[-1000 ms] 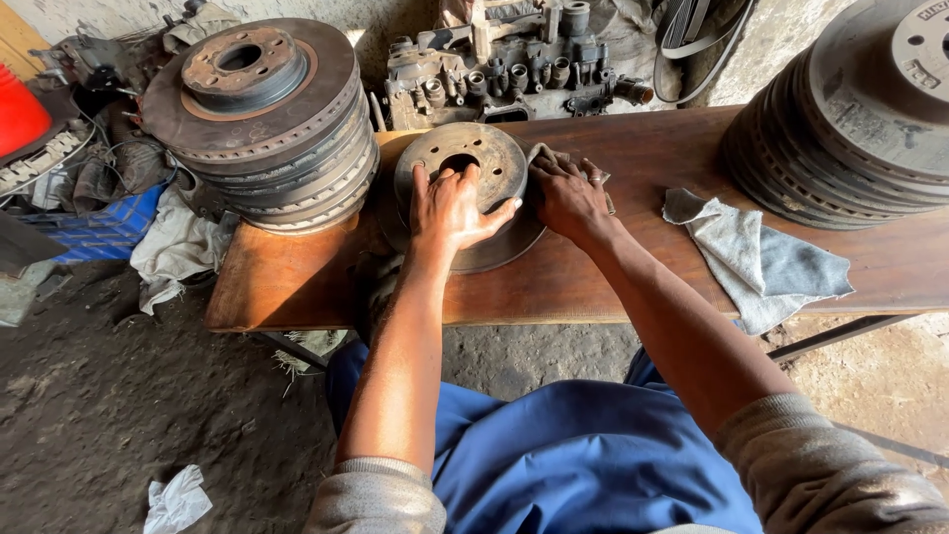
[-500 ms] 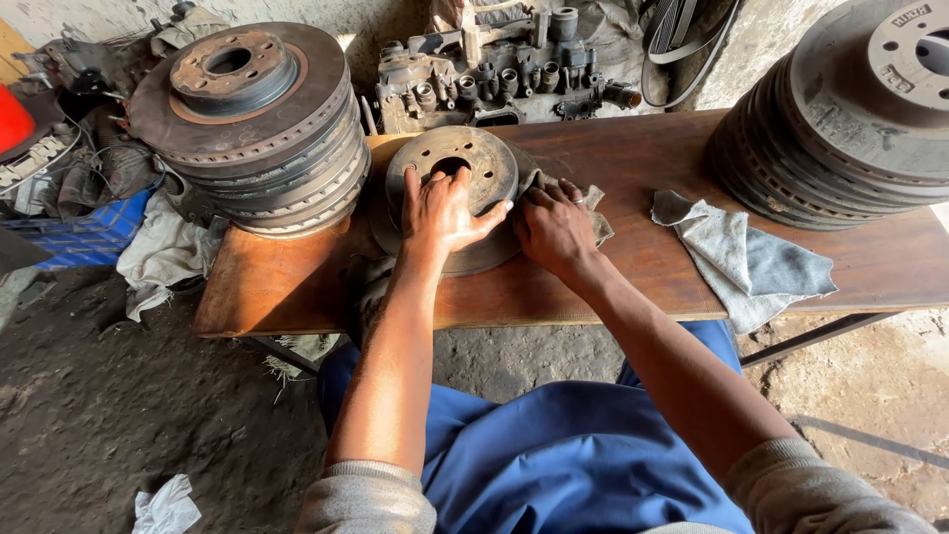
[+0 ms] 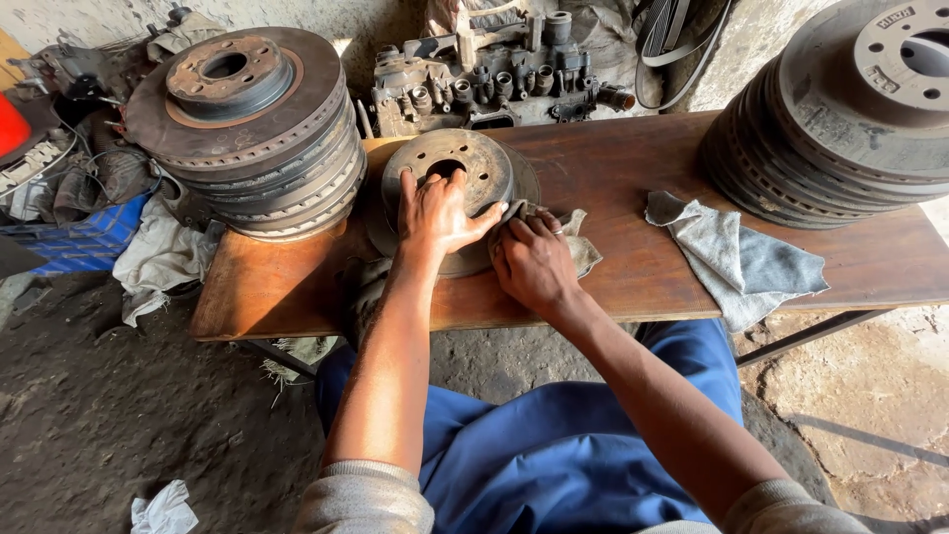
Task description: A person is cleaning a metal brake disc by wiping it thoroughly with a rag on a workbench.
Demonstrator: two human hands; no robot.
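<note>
A rusty brake disc [image 3: 465, 163] lies flat on the wooden bench [image 3: 633, 158] in front of me. My left hand [image 3: 432, 213] rests spread on the disc's raised hub, holding it down. My right hand [image 3: 534, 259] presses a small grey rag [image 3: 578, 242] against the disc's right rim, fingers curled over the cloth. Part of the disc's near edge is hidden under both hands.
A stack of several brake discs [image 3: 247, 129] stands at the bench's left end, another leaning stack [image 3: 850, 119] at the right. A larger grey cloth [image 3: 741, 257] lies on the bench right of my hands. An engine part [image 3: 494, 79] sits behind. Dirt floor with rags below.
My right hand with the rag has slid from the disc's far right edge down toward its near right rim. The left hand stays on the hub.
</note>
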